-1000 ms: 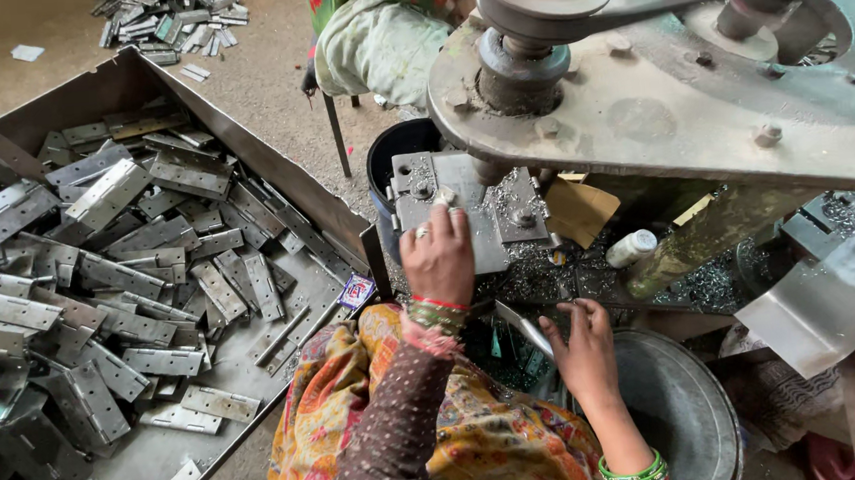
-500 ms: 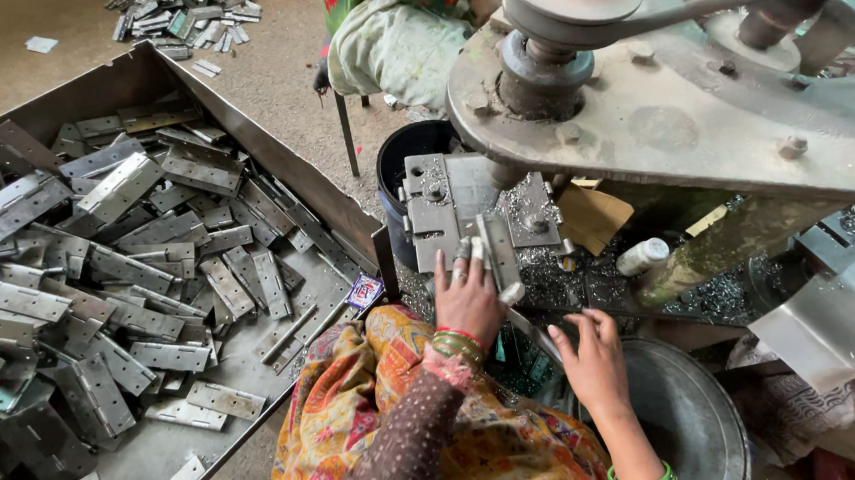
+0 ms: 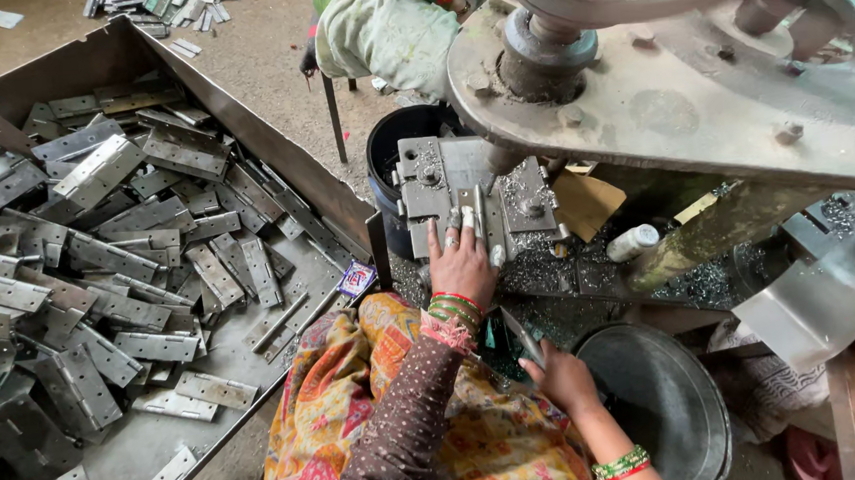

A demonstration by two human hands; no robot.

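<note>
I am pressing a narrow metal strip (image 3: pixel 480 228) onto the die block (image 3: pixel 444 184) of the press machine (image 3: pixel 699 101), and the strip is lying upright along the middle of the block's near edge. My left hand (image 3: pixel 461 260) is resting flat against that edge, fingers (image 3: pixel 450 230) stretched out and only slightly spread, fingertips touching the strip and the steel around it; the hand is not wrapping anything. Green and red bangles (image 3: pixel 453 310) are sitting on that wrist, just below the block.

My right hand (image 3: pixel 561 379) is hanging lower, well below the block and to its right, loosely curled at the rim of a round metal basin (image 3: pixel 665 409). A thin grey piece (image 3: pixel 521 336) is sticking up from its fingers toward the block, and I cannot tell for sure whether I am gripping it or merely touching it.

Metal shavings (image 3: pixel 540 277) are lying on the bench right of the block, and a small white bottle (image 3: pixel 633 243) is lying among them. A black bucket (image 3: pixel 396 147) is standing just behind the block's left side.

Left of the block, a big steel tray (image 3: pixel 104 62) is holding a heap of flat hinge plates (image 3: pixel 107 242), and a small colourful packet (image 3: pixel 356 278) is lying at the tray's corner nearest the block. My patterned cloth (image 3: pixel 360 415) is covering my lap below the block. Behind the block, another person in light green clothing (image 3: pixel 383 28) is sitting on a stool.
</note>
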